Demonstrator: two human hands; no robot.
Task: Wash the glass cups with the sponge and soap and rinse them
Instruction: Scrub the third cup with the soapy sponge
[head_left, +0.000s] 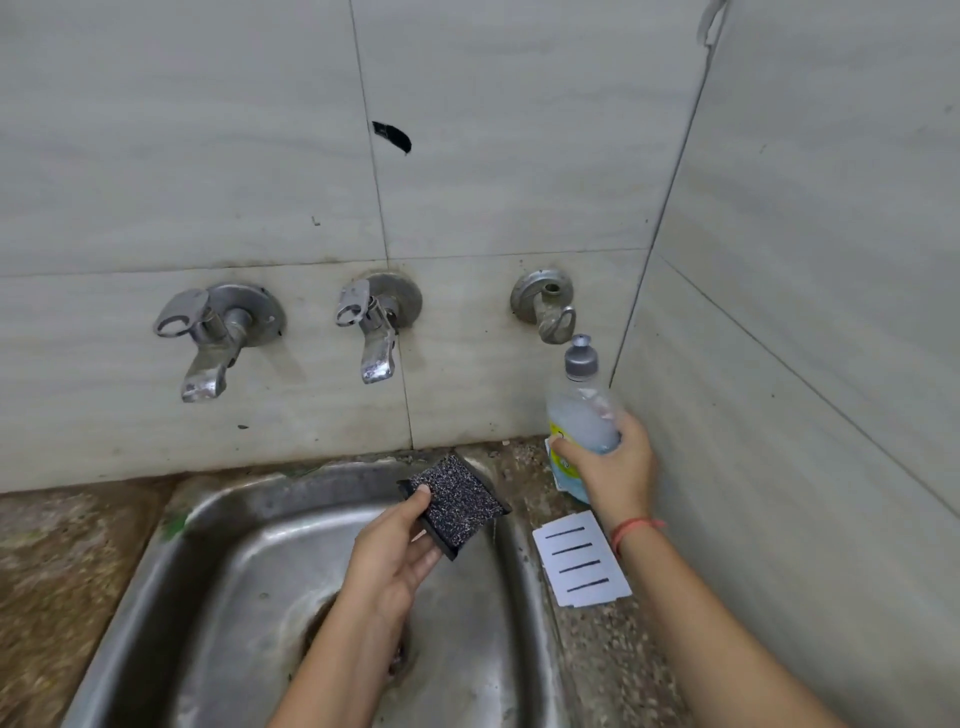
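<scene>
Stainless steel, dull and stained, is forming the sink, which is sitting in a speckled stone counter under a pale tiled wall. Three metal taps are jutting from that wall above the sink's back edge. A white slotted tray is lying flat on the counter just beside the sink's right rim. The left forearm is crossing the sink and covering part of the drain. Over the sink's back right corner the left hand is holding the dark speckled sponge, thumb pressing on its top face and the other fingers curling beneath it, so the pad is hanging clear of the basin. Just right of that same corner, the right hand is gripping the clear soap bottle round its middle, fingers wrapping over the label, while the grey cap is pointing up near the rightmost tap. Whether the bottle's base is touching the counter I cannot tell. A red thread is circling the right wrist.
</scene>
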